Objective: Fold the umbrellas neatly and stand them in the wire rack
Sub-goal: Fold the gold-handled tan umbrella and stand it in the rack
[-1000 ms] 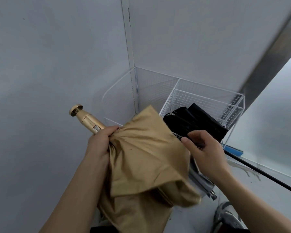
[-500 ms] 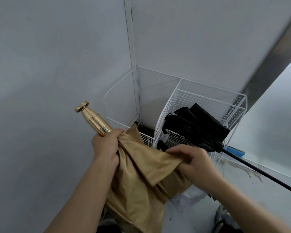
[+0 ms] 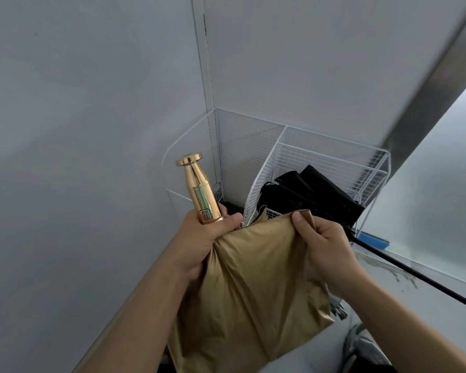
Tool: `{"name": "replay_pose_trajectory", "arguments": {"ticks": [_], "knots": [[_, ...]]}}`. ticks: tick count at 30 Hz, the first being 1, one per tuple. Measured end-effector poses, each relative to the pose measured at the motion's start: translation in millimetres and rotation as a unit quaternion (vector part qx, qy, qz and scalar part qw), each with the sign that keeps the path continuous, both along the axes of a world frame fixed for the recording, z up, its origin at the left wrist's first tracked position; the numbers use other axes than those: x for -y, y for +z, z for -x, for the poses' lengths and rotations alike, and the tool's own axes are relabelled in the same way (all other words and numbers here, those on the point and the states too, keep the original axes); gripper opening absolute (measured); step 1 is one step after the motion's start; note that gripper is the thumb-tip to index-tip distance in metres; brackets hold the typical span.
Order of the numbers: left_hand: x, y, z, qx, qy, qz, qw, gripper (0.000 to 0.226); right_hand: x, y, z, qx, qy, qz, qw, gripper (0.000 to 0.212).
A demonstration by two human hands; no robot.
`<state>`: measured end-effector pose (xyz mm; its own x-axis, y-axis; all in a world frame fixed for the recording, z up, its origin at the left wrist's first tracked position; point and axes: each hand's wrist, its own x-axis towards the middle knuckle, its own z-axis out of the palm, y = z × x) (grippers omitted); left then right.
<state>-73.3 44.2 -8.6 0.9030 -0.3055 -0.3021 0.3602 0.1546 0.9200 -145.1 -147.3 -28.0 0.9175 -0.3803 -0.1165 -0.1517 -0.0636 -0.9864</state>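
Your left hand (image 3: 207,238) grips the gold fabric folding umbrella (image 3: 253,292) at its slick, rigid metallic handle (image 3: 199,189); your right hand (image 3: 326,246) pinches the limp canopy edge (image 3: 277,219), near the white wire rack (image 3: 320,157). It's probably light; hold there.

Gold umbrella (image 3: 256,286) held, black umbrella (image 3: 315,195) racked

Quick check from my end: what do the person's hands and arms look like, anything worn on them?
Nothing worn that shows. The left hand and right hand are bare, with no gloves or rings visible. The left forearm and right forearm are uncovered to the frame's edge: no sleeve, watch or band in view.
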Motion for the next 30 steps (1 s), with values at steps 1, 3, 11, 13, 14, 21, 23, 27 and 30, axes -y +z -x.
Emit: {"name": "replay_pose_trajectory", "arguments": {"ticks": [1, 3, 11, 13, 14, 21, 23, 27, 30], "knots": [[1.2, 1.0, 2.3, 0.007, -0.026, 0.014, 1.000, 0.030, 1.4, -0.9, -1.0, -0.002, -0.008, 0.005, 1.000, 0.060], [5.2, 1.4, 6.1, 0.015, -0.063, 0.041, 0.997, 0.034, 2.6, -4.8, -2.2, -0.007, -0.020, 0.028, 0.999, 0.057], [0.7, -3.8, -4.4, -0.006, 0.034, 0.074, 0.997, 0.034, 6.6, -14.0, -1.8, -0.081, 0.046, 0.072, 0.993, 0.054], [-8.3, -4.2, -11.6, -0.002, 0.088, 0.062, 0.994, 0.031, 10.7, -15.6, -0.1, -0.108, 0.070, 0.080, 0.988, 0.056], [-13.1, -2.6, -14.0, 0.001, 0.107, 0.059, 0.992, 0.032, 12.3, -16.9, 0.7, -0.114, 0.080, 0.084, 0.987, 0.057], [-31.5, 6.2, -23.2, -0.030, 0.204, 0.116, 0.972, 0.036, 23.0, -9.0, -5.0, -0.056, 0.022, 0.072, 0.996, 0.040], [-32.3, 5.1, -23.2, -0.041, 0.197, 0.120, 0.972, 0.034, 25.1, -7.6, -5.6, -0.050, 0.018, 0.032, 0.998, 0.044], [-36.2, 3.4, -25.0, -0.070, 0.147, 0.149, 0.975, 0.020, 27.5, -11.6, -4.9, -0.096, 0.068, -0.023, 0.993, 0.048], [-34.7, 6.1, -22.1, -0.078, 0.107, 0.182, 0.974, 0.017, 26.0, -12.6, -4.8, -0.073, 0.005, 0.024, 0.997, 0.040]]}}
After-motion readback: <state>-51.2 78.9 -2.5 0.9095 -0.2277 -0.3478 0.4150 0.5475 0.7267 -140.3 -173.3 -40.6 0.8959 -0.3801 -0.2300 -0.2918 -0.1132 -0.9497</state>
